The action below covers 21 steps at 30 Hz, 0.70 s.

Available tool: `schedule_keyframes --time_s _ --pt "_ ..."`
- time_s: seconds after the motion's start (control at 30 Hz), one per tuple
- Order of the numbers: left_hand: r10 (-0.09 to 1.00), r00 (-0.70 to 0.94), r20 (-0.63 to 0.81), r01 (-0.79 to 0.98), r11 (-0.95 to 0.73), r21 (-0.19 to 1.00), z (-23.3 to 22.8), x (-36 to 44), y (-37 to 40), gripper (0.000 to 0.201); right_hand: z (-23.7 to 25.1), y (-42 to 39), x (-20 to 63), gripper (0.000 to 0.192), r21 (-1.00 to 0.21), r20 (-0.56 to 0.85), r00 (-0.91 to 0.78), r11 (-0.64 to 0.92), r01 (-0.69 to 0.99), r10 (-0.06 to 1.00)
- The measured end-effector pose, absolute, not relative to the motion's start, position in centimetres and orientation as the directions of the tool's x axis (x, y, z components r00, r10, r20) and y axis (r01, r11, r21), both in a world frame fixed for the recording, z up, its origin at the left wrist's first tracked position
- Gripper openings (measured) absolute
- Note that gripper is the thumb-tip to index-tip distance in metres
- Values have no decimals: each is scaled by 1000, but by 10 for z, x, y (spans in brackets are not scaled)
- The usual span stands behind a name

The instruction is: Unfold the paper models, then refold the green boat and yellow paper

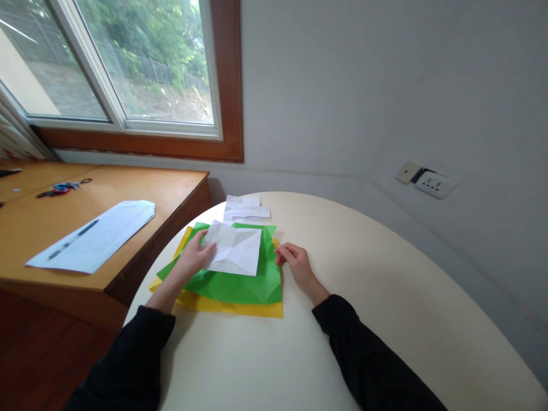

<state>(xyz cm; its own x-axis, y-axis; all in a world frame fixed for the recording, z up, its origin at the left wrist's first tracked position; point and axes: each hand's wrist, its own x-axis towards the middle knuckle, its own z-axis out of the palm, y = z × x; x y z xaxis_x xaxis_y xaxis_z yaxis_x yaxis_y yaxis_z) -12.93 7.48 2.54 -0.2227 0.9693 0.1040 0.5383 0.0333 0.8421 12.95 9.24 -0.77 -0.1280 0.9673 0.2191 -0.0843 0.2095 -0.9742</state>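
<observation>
A white sheet of paper (235, 251), crossed by fold creases, is pinched by its left edge between the thumb and fingers of my left hand (194, 254). Beneath it lies a larger green sheet (248, 290), also creased, and under that a yellow sheet (235, 309) shows along the front and left. My right hand (296, 264) is beside the right edge of the green sheet, fingers curled in and thumb pressed against them. Whatever those fingers hold, if anything, is hidden.
More white paper pieces (250, 212) lie at the far edge of the round cream table (351, 257). On the wooden desk (171, 182) at left, a pen (88, 227) rests on white sheets (115, 242), with scissors (64, 187) behind. A wall socket (435, 184) is at right.
</observation>
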Motion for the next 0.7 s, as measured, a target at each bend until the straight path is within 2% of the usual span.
schedule_keyframes --time_s 0.1,0.2,0.27,0.33,0.4,0.43,0.53,0.6,0.7 --pt "979 -193 68 691 87 718 23 -133 74 57 -7 92 129 30 -972 226 -121 216 -87 967" --pt "978 -189 92 770 89 632 22 -135 73 61 -7 92 129 29 -972 227 -118 217 -89 967" --pt "955 -219 200 806 61 589 24 -133 71 60 -7 93 129 29 -973 224 -120 214 -86 967" --pt "896 -206 394 851 -35 524 28 -126 66 53 -7 93 129 28 -974 221 -122 212 -86 968" --pt "824 -114 554 885 -169 434 32 -114 60 47 -8 93 129 28 -973 222 -124 212 -88 967" --pt "815 -48 578 891 -226 394 33 -106 57 47 -8 93 130 28 -973 223 -124 213 -91 967" --pt "856 172 487 909 -329 256 26 -84 49 54 -9 93 130 27 -971 229 -119 217 -104 966" --pt "901 215 376 923 -313 222 14 -74 49 56 -8 93 130 26 -970 231 -120 219 -107 965" --pt "957 196 214 940 -245 237 -7 -71 53 55 -8 92 130 26 -969 236 -133 223 -106 963"
